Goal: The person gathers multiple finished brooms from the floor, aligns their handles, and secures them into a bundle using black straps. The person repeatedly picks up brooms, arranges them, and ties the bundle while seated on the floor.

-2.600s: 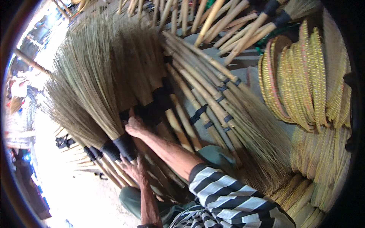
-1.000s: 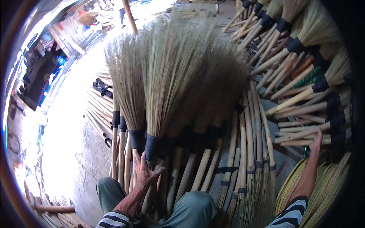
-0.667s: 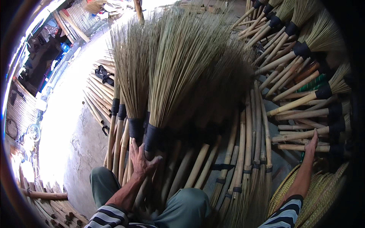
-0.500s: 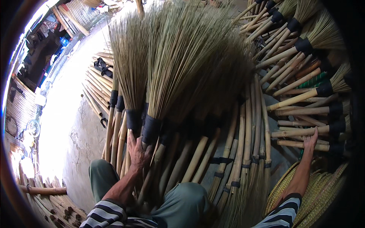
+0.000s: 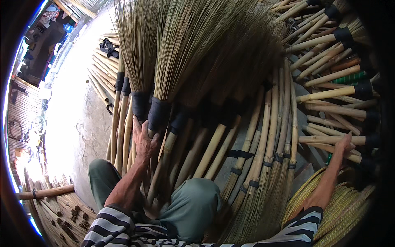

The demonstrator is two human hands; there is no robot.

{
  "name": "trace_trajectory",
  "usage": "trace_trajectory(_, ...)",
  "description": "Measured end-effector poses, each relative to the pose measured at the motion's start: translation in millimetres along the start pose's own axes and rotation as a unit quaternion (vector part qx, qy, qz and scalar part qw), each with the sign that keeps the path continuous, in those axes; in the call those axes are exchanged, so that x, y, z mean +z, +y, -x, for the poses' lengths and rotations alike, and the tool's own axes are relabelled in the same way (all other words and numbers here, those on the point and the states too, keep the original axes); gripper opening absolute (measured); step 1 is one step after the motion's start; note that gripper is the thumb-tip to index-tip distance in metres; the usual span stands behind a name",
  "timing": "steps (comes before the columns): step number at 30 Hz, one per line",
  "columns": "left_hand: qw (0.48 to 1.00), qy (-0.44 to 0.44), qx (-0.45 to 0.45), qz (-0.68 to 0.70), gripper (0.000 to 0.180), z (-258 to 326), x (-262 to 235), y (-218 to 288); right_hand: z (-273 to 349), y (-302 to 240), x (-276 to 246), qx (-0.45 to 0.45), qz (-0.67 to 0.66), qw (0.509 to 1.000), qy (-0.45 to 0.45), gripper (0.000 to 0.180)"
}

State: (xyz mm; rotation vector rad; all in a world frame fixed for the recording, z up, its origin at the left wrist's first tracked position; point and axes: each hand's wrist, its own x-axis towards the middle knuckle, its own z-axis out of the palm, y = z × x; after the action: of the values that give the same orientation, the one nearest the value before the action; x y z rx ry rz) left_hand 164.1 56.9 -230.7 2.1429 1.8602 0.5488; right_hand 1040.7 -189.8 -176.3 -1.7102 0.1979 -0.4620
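Comparing views, the right hand (image 5: 345, 144) has shifted from the central brooms (image 5: 181, 53) to the handles (image 5: 321, 140) at the person's right; contact now spans both groups. Its fingers lie over a handle, closure unconfirmed. The left hand (image 5: 144, 142), fingers partly spread, touches handles just below the black bindings (image 5: 158, 113); firm hold cannot be determined. The central brooms fan over the concrete floor (image 5: 88, 136), bristles away from the person.

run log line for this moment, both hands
left hand: just below black broom bindings; right hand: over bamboo handles; grips: unclear; yellow coils: lower right

Grey floor (image 5: 88, 133), glaringly bright leftward
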Motion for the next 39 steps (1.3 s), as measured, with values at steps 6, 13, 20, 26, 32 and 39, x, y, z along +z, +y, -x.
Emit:
trace_trajectory(6, 0.999, -0.021, -0.026, 0.005, 0.069, -0.1, -7.4, 7.3, -16.5, 11.3, -8.2, 0.006, -0.002, 1.000, -0.014, 0.094)
trace_trajectory(13, 1.000, -0.017, -0.002, -0.016, 0.051, 1.8, -3.0, -7.4, -86.4, -80.0, -63.7, 0.000, -0.037, 0.999, -0.011, 0.064)
trace_trajectory(20, 1.000, -0.015, -0.005, -0.018, 0.045, 2.4, 6.0, -16.0, 53.3, -186.4, -173.8, 0.066, -0.272, 0.917, -0.286, 0.020)
trace_trajectory(26, 0.999, -0.003, 0.027, -0.027, 0.045, 1.4, 11.4, -34.7, 201.0, -204.2, -211.5, 0.048, -0.376, 0.837, -0.394, 0.020)
trace_trajectory(32, 0.999, 0.016, 0.048, 0.014, 0.050, 0.4, 18.9, -62.6, 171.9, -226.0, -225.8, -0.048, -0.210, 0.954, -0.209, 0.027)
trace_trajectory(39, 0.999, -0.040, 0.019, 0.003, 0.051, -1.8, 8.8, -60.5, 82.2, -314.5, -260.6, -0.027, -0.129, 0.969, -0.208, 0.019)
